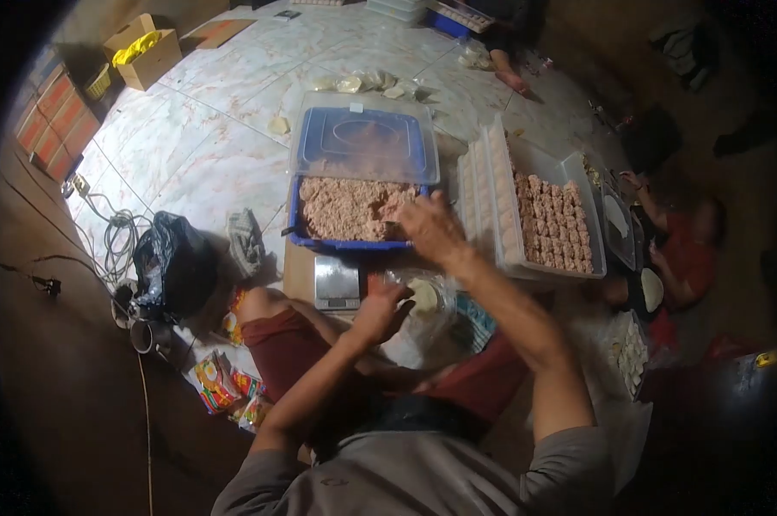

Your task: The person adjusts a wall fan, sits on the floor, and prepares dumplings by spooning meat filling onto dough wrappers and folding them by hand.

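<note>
A blue container (295,211) holds pinkish minced filling (341,206), hollowed at its right side. Over its right front corner is my right hand (436,228), fingers bent together; what they hold is too small to make out. My left hand (384,314) is curled beside the pale round dough wrappers (423,295), which lie on clear plastic in front of my lap. Its grip is partly hidden, and any object inside it cannot be made out. A small silver scale (337,282) sits between the container and my left hand.
A clear tub (599,258) on the right holds rows of filling pieces, with egg-like trays (483,198) at its left. Behind the container is its lid (362,138). A black bag (178,262) and cloth (245,241) lie left. Another person (689,249) sits at the far right.
</note>
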Available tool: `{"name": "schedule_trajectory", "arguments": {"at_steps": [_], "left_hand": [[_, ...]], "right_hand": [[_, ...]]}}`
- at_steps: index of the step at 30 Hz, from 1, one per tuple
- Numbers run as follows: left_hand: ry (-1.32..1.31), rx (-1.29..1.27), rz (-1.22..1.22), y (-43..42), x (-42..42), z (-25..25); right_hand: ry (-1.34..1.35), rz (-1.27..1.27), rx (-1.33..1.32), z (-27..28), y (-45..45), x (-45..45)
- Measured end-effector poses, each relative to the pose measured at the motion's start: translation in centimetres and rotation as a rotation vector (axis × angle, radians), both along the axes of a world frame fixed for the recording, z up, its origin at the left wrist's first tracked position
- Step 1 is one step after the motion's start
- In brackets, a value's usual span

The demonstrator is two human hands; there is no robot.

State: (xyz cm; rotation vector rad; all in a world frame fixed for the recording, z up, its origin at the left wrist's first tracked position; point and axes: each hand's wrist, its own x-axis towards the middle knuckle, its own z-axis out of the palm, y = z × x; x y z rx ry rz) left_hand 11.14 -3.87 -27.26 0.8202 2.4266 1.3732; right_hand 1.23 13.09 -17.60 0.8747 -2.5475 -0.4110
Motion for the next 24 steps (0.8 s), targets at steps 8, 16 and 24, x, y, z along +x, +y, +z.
{"name": "schedule_trajectory", "arguments": {"at_steps": [8, 16, 24], "left_hand": [[0.478, -0.402, -0.048, 6.5, 0.8, -11.2], [0.499, -0.367, -0.227, 5.0, 0.2, -8.9], [-0.410, 0.470, 0.147, 2.8, 0.4, -3.9]], "right_hand": [[-0.250, -0.139, -0.177, 1.6, 0.8, 0.8], [-0.465, -0.570, -0.552, 1.6, -0.2, 2.3], [-0.466, -0.756, -1.107, -2.4, 3.8, 5.3]]}}
